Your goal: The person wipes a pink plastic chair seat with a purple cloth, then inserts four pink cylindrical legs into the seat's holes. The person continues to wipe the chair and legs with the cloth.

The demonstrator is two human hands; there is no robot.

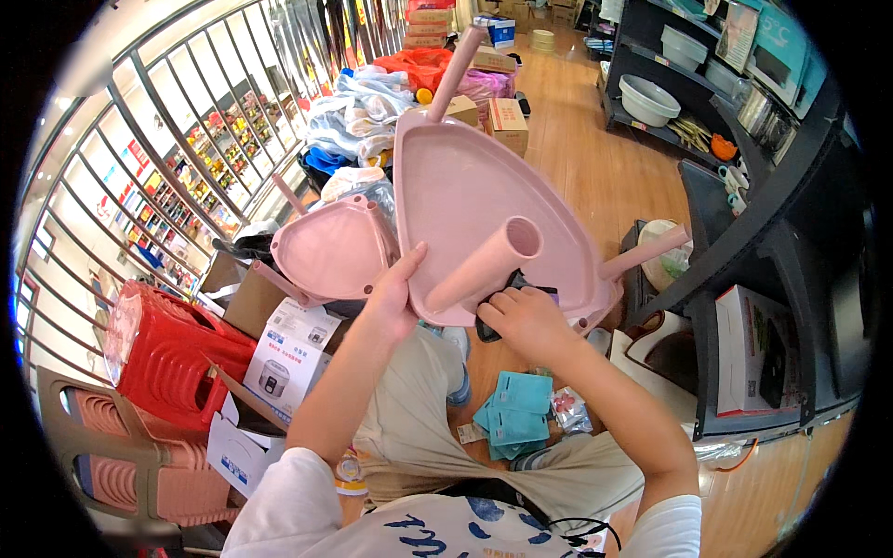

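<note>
In front of me is a pink triangular shelf tray with a raised rim and pink tubes standing out at its corners. My left hand grips its near left edge, thumb on the upper face beside the nearest tube. At the near edge, just right of that tube's base, my right hand has its fingers curled round a small black object, mostly hidden under the hand. A second pink triangular tray, also with tubes, rests behind my left hand.
Red plastic stools and an open carton stand at left, before a black railing. Teal packets lie on the wooden floor by my feet. Black shelving runs along the right. Bagged goods are piled farther back.
</note>
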